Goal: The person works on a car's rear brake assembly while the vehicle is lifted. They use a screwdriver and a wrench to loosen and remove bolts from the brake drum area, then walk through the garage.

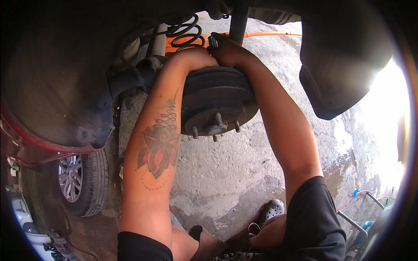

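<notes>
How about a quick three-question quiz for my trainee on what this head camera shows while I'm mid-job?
1. Where are the bare left hand and bare right hand relative to the dark, round metal drum with protruding studs?
2. True or false: the silver-spoked wheel with a black tyre stands apart from that drum.
3. The black metal spring beyond the left hand is: A) a flat leaf; B) coiled; C) a straight bar.

Key:
1. Close together at its far, upper edge in the picture.
2. True.
3. B.
</notes>
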`<state>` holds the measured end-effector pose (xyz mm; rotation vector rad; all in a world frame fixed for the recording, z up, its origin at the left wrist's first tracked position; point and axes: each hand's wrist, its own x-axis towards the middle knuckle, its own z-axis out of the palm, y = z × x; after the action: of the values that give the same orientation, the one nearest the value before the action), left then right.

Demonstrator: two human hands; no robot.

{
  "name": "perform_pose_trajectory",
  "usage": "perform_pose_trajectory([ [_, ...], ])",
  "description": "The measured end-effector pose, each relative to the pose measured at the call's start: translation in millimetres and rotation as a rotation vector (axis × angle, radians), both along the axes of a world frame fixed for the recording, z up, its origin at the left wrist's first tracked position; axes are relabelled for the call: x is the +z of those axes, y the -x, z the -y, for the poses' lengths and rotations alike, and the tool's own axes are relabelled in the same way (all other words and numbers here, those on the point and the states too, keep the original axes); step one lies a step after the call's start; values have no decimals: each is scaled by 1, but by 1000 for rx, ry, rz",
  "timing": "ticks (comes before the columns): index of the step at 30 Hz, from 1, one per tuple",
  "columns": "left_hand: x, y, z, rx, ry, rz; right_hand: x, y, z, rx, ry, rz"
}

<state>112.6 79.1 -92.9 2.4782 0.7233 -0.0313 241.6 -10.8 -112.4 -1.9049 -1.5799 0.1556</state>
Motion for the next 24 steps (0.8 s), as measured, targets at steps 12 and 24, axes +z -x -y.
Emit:
perform_pose_trajectory([
  [12,-9,-5,-10,-33,15,-16,-1,-4,-7,-23,146,89],
  [24,-11,-3,-11,-35,-9,81,-9,-9,-12,-34,33,207],
])
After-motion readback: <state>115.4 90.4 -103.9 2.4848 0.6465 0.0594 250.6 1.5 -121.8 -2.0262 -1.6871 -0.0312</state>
